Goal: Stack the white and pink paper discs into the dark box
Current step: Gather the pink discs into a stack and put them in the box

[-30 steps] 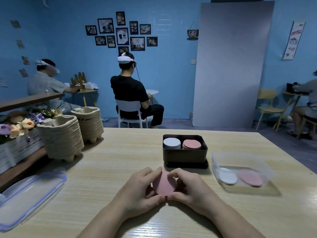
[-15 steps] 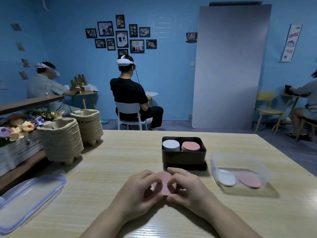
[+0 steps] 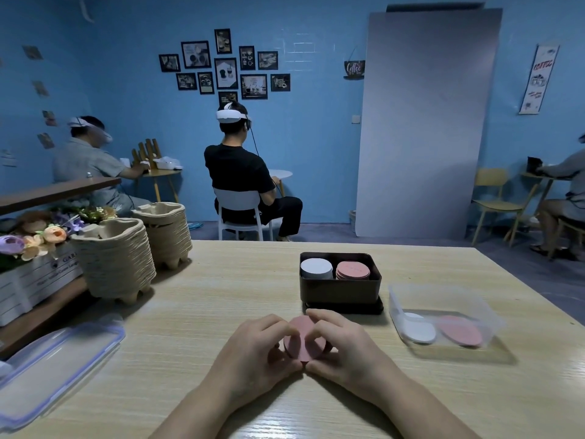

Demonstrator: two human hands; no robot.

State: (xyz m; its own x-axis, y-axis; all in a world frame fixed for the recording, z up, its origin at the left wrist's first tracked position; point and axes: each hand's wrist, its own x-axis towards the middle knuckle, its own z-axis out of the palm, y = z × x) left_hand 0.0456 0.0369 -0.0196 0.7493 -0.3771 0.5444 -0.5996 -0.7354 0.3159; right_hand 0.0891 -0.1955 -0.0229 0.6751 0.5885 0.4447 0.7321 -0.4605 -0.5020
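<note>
Obs.: pink disc (image 3: 305,343) is tilted up with its face toward the camera, held between both hands. It sits toward the front edge of the counter (image 3: 221,296), just in front of the dark box (image 3: 340,293) and apart from it. Left hand (image 3: 253,353) and right hand (image 3: 345,346) both pinch it. Their fingertips curl over its upper rim and the hands touch below it. Cannot tell whether this is one disc or several.

Change over the last second: fingers have closed further over the disc face, so less pink shows. The disc has not travelled toward the box. Reads as re-gripping or squaring up, not yet placing.

Box: white stack (image 3: 316,268) in the left half, pink stack (image 3: 352,269) in the right half, tops close to the rim. Clear tub (image 3: 399,299) near the right edge still holds white discs (image 3: 418,327) and pink discs (image 3: 460,330), so work remains.

Judgement: the next move is over the near wall onto the pink stack. Thin paper may bend or land off-centre.
</note>
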